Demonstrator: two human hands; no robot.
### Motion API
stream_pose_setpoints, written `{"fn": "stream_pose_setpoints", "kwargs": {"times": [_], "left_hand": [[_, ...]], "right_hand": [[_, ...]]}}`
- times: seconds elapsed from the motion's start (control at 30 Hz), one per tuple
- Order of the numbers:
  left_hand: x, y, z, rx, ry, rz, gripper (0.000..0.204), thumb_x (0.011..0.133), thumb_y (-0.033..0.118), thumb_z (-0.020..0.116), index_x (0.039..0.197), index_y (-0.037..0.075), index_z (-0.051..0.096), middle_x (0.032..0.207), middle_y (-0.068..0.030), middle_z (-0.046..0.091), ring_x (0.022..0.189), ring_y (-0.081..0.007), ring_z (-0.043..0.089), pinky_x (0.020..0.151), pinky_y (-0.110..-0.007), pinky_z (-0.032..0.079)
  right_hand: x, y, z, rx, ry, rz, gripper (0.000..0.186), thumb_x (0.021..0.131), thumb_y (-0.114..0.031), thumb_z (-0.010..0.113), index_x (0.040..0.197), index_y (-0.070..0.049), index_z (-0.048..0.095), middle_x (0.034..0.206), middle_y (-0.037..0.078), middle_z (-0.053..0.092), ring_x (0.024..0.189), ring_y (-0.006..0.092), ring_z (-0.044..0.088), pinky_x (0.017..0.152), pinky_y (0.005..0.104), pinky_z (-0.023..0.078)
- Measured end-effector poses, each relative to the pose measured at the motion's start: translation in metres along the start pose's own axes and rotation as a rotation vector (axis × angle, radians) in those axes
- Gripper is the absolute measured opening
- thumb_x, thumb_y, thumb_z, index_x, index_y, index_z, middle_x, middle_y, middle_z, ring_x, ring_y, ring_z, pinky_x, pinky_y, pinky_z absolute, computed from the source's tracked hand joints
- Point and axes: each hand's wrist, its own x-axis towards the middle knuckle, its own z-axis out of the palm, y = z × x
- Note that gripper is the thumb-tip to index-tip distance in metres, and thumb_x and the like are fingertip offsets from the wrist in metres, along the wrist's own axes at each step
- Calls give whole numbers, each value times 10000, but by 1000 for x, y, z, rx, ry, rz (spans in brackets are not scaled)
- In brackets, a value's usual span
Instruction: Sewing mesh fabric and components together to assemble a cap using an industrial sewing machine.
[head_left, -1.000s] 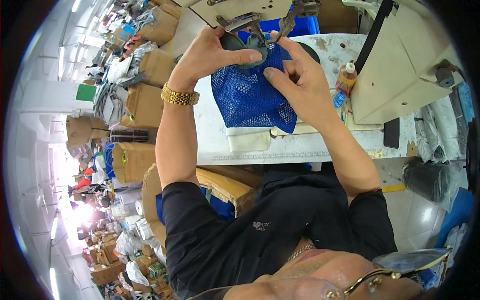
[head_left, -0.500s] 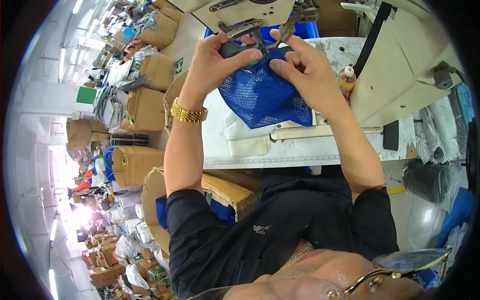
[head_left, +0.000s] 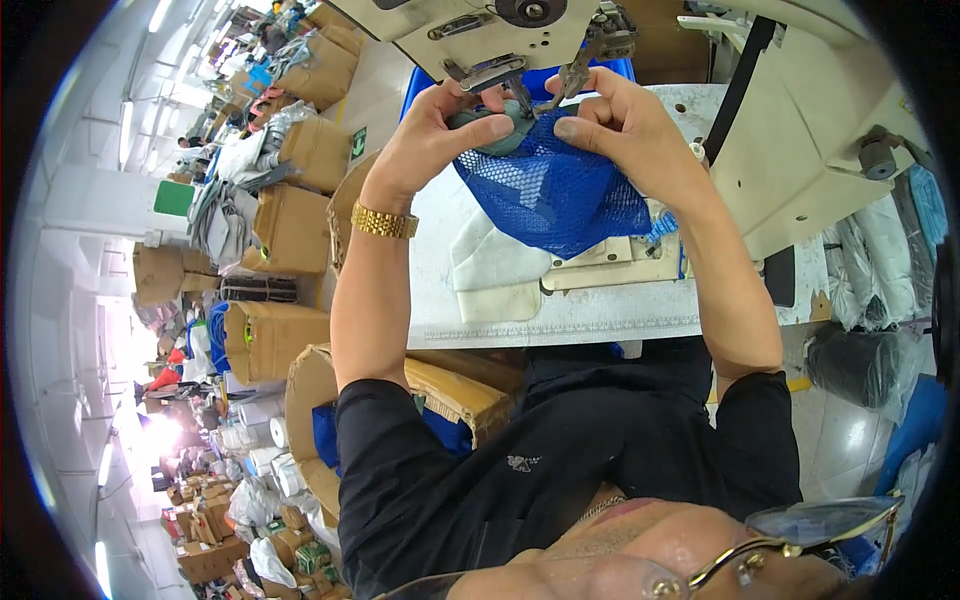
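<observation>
Blue mesh fabric (head_left: 560, 205) hangs bunched from the needle area of a sewing machine (head_left: 470, 40), draping toward me over the machine bed. Grey-green fabric (head_left: 508, 138) lies along its upper left edge. My left hand (head_left: 435, 135) pinches this grey-green fabric, thumb on top and fingers partly hidden behind it. On the other side, my right hand (head_left: 635, 135) is closed on the mesh's upper right edge, its thumb pressed down and its forefinger close to the presser foot (head_left: 527, 103). Both hands are close beside the foot.
Pale cloth pieces (head_left: 495, 265) lie on the white sewing table (head_left: 600, 325), left of the machine bed. Behind the machine stands a blue bin (head_left: 415, 85). An open cardboard box (head_left: 455, 385) is by my lap. Wrapped rolls (head_left: 870, 270) stand at the right.
Both hands have shifted slightly right and down with the fabric, and the mesh hangs in a different fold. My right forearm now covers most of the small bottle.
</observation>
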Motion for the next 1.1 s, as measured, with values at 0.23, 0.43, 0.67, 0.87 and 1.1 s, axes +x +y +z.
{"fn": "stream_pose_setpoints", "kwargs": {"times": [0.23,0.43,0.67,0.87,1.1], "left_hand": [[-10,-1,20,28,185,71,167,818,83,755,888,49,606,1084,-20,586,992,-126,556,930,-285,413],[-11,-3,38,-5,341,160,198,804,90,780,869,46,597,984,-25,598,932,-91,557,838,-245,455],[-12,-8,49,-26,435,202,185,817,95,766,858,50,592,927,-4,573,855,-83,537,782,-235,455],[-9,-13,48,-16,454,228,163,835,96,750,861,51,595,930,-3,581,844,-72,537,762,-227,457],[-10,-16,53,-113,490,215,164,841,106,747,871,47,597,942,-12,590,853,-78,544,773,-232,458]], "right_hand": [[-8,-17,-15,-172,219,-183,217,837,-144,721,998,-16,651,754,28,650,704,123,597,628,296,448],[-34,-45,13,-367,61,-612,110,834,-114,678,883,-15,686,814,82,684,772,197,651,694,318,494],[-17,-17,21,-34,270,-48,273,801,-113,728,1030,8,642,778,65,664,703,124,613,675,265,496],[-7,-8,26,8,269,-124,228,790,-91,736,978,1,645,785,50,656,701,112,600,661,251,488],[-5,-7,24,-54,264,-133,199,794,-79,732,954,0,646,787,53,660,705,119,608,668,262,492]]}}
